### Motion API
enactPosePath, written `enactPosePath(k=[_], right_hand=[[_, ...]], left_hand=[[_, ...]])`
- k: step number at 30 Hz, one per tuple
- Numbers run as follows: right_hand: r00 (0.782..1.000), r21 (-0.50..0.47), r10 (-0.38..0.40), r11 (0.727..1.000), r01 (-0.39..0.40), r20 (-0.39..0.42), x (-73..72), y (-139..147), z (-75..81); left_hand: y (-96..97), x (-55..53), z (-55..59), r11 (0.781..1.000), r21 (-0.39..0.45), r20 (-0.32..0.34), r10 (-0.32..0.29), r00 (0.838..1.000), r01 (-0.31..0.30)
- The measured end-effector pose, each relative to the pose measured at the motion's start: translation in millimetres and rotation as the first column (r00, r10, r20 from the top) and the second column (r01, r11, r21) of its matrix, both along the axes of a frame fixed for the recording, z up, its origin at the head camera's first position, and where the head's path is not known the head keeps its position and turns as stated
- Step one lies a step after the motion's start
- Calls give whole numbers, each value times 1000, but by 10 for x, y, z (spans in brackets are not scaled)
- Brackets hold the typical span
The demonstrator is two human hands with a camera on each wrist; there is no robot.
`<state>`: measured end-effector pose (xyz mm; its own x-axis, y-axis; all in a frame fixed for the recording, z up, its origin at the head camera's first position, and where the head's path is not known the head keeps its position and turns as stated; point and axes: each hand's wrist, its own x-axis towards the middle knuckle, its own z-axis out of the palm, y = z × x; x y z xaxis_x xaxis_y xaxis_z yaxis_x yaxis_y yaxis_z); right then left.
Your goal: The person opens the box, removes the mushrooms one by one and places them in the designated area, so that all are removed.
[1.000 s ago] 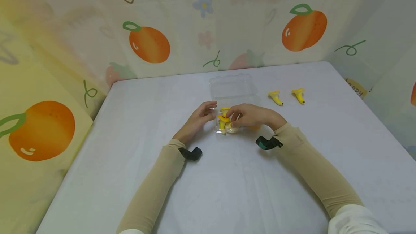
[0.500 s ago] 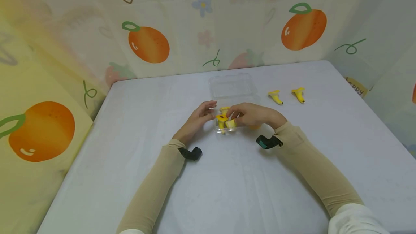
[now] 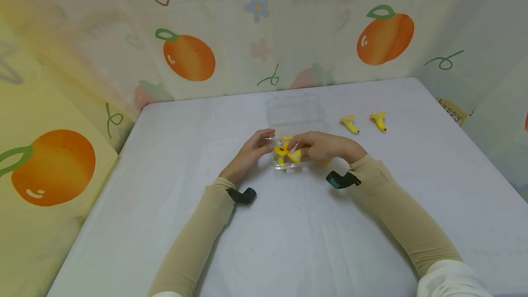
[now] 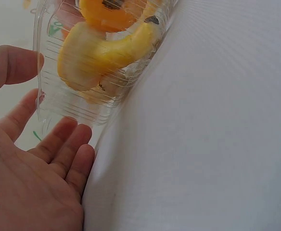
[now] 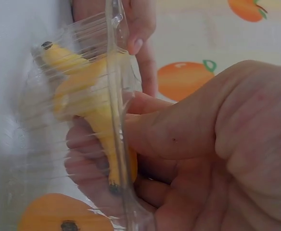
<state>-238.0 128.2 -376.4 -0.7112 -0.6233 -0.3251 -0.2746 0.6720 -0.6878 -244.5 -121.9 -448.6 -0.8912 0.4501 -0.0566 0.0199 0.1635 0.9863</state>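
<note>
Two loose yellow pieces (image 3: pixel 350 124), each flared at one end, lie apart toward the far right of the worktop (image 3: pixel 264 242) in the head view. Near the middle is a clear plastic box (image 3: pixel 284 166), its lid (image 3: pixel 294 110) laid back on the side away from the person. At the box's left wall is the left hand (image 3: pixel 249 150), fingers extended and slightly bent. From the other side the right hand (image 3: pixel 319 145) reaches in and pinches a flared yellow piece (image 3: pixel 295 155), which is inside the box beside an orange-faced piece (image 3: pixel 282 152); another yellow piece (image 3: pixel 286 140) lies behind. An orange patch (image 3: pixel 323 162) shows under the right hand (too covered to make out). From the left wrist, the left hand's palm is open, its thumb and forefinger tips touching the box's rim. From the right wrist, the right thumb and fingers close around the piece, partly seen through ribbed plastic; a round orange shape (image 5: pixel 58 211) with a dark centre sits at lower left.
</note>
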Motion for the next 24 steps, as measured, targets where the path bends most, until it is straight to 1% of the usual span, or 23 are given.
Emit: enactPosePath(k=[7, 13, 20, 24], right_hand=[[1000, -14, 17, 1000, -18, -2, -16, 32, 0], [998, -69, 39, 997, -43, -52, -37, 47, -2], [995, -114, -42, 993, 32, -88, -42, 54, 33], [992, -128, -60, 991, 46, -109, -40, 57, 49]], left_hand=[[-2, -8, -9, 1000, -10, 3, 3, 1000, -3], [7, -7, -3, 1000, -10, 8, 8, 1000, -8], [8, -4, -1, 1000, -9, 2, 6, 1000, -6], [8, -8, -9, 1000, -14, 8, 8, 1000, -8]])
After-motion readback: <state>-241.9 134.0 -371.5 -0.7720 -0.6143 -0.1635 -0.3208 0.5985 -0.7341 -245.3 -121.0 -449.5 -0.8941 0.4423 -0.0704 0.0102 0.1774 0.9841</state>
